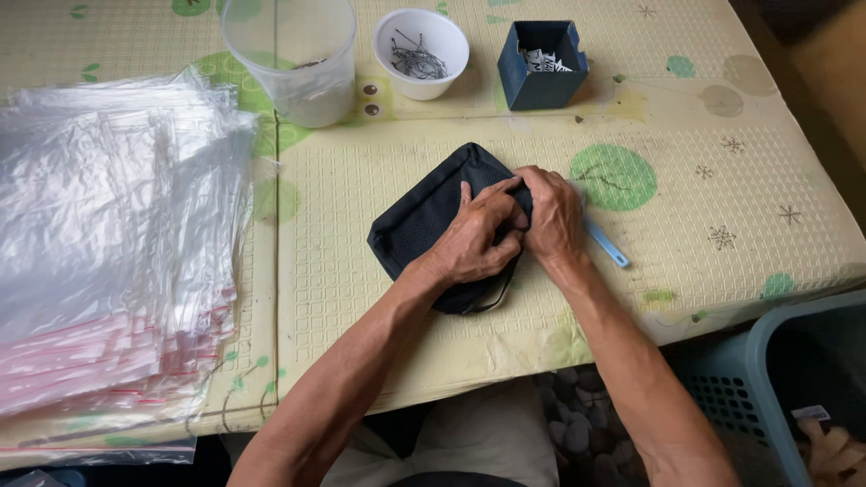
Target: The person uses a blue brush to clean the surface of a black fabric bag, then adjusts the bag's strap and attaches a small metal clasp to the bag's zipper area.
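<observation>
Your left hand (pixel 474 236) lies flat across the middle of the dark pouch (pixel 431 216), palm down, its fingers (pixel 498 194) curled toward the pouch's right edge. Your right hand (pixel 552 215) meets it there, fingers bent and pressed onto the same edge, so that both sets of fingertips pinch the fabric at one spot. The two hands touch each other. Both are closed on the cloth rather than spread.

The pouch rests on the table (pixel 704 108), near its middle, tilted with one corner toward the far side. Most of it shows to the left of your left hand; its near end runs under your wrist, where a thin dark strap loops out.

A light blue stick (pixel 606 243) pokes out from under your right hand, lying on the table toward the right.

A stack of clear plastic bags (pixel 99 234) covers the table's left part. Along the far edge stand a clear plastic tub (pixel 290 59), a white cup of metal pins (pixel 420 52) and a small dark blue box (pixel 541 65). A blue basket (pixel 767 361) sits beside the table at lower right.
</observation>
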